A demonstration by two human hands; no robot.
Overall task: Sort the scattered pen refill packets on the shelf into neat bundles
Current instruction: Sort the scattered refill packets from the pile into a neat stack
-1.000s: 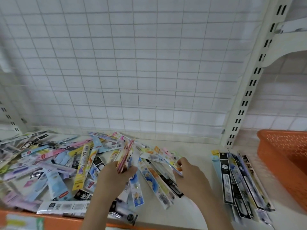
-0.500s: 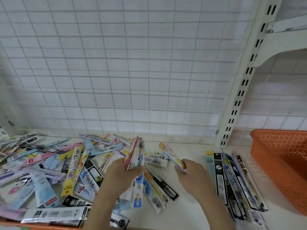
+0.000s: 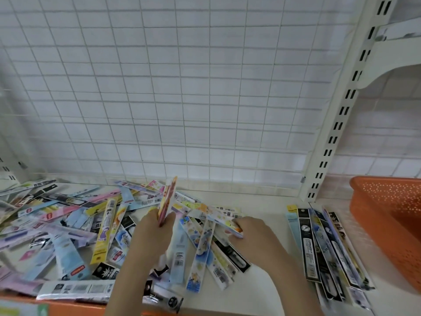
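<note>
A loose heap of colourful pen refill packets (image 3: 68, 229) covers the left and middle of the white shelf (image 3: 262, 290). My left hand (image 3: 152, 236) is shut on a small upright bundle of packets (image 3: 167, 199), held edge-on above the heap. My right hand (image 3: 252, 233) pinches the end of a single cartoon-printed packet (image 3: 218, 216) that lies slanted across the pile. A row of dark and pale blue packets (image 3: 323, 249) lies side by side to the right, apart from both hands.
An orange perforated basket (image 3: 387, 215) stands at the far right on the shelf. A white wire grid (image 3: 182, 99) backs the shelf, with a slotted upright post (image 3: 337, 124) at its right. The shelf's front edge carries an orange strip (image 3: 75, 307).
My left hand has raised its bundle more upright. My right hand has drawn one packet towards the right, lower on the pile. The view has shifted slightly left.
</note>
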